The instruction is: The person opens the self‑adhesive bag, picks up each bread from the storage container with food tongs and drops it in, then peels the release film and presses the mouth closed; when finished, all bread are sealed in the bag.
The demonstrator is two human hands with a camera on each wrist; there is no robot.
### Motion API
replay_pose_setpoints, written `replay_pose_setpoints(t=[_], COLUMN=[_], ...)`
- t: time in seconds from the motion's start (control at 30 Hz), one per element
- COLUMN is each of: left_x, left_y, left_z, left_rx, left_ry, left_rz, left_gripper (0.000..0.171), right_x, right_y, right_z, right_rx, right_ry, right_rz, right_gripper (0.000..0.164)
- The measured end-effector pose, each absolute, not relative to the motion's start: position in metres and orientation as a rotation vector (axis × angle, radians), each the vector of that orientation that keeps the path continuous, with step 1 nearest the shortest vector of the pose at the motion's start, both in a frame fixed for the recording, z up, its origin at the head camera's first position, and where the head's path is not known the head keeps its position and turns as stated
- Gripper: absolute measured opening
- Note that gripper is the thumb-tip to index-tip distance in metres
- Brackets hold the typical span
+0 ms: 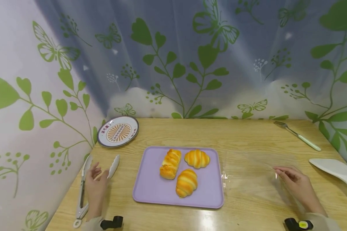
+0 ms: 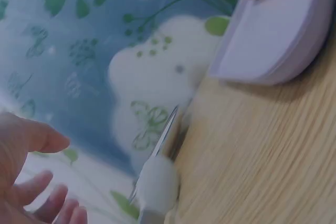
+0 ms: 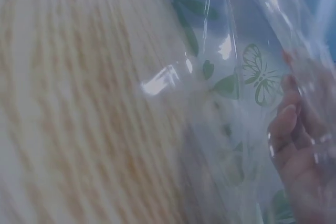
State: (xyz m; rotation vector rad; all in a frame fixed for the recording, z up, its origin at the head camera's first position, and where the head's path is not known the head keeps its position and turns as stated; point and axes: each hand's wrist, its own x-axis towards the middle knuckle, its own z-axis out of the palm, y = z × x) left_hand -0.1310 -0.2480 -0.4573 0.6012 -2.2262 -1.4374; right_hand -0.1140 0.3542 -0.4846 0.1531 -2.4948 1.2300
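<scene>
My right hand (image 1: 296, 184) pinches the edge of a clear plastic bag (image 1: 248, 179) between thumb and fingers. The bag spreads over the table, and its left edge meets the tray's right rim. Up close in the right wrist view, the transparent film (image 3: 210, 108) partly covers the right hand (image 3: 299, 145). My left hand (image 1: 96, 187) holds nothing, its fingers loosely bent, between the arms of the tongs (image 1: 81, 192) as seen from the head. In the left wrist view, a pale tong tip (image 2: 158, 184) shows beside the left hand (image 2: 31, 171).
A lilac tray (image 1: 150, 189) carries three breads: a long loaf (image 1: 170, 163), a croissant-shaped roll (image 1: 197, 158) and another (image 1: 186, 183). Back left is a patterned plate (image 1: 118, 131). A fork (image 1: 298, 136) and a white spatula (image 1: 335, 170) lie at the right.
</scene>
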Motion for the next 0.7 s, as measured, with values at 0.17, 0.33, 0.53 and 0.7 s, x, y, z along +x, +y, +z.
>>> replay_pose_setpoints(t=[0.17,0.33,0.53,0.7], left_x=[-0.119,-0.114,-0.109,-0.107], left_y=[-0.272,-0.286,-0.297,-0.3], left_z=[-0.461,-0.468,-0.474,-0.475], left_rx=[0.802,0.918,1.033,1.013], left_ry=[-2.136,-2.325,-2.543,-2.704], left_rz=[-1.459,-1.317,-1.254,-1.148], left_gripper=[0.07,0.082,0.103,0.113], right_x=[-0.113,-0.113,-0.115,-0.115], right_y=[0.354,0.353,0.352,0.351], right_z=[-0.483,-0.485,-0.486,-0.486], right_rx=[0.051,-0.005,-0.055,-0.036], right_ry=[-2.518,-2.529,-2.562,-2.555], right_rz=[1.279,1.319,1.356,1.309], right_gripper=[0.024,0.023,0.027,0.028])
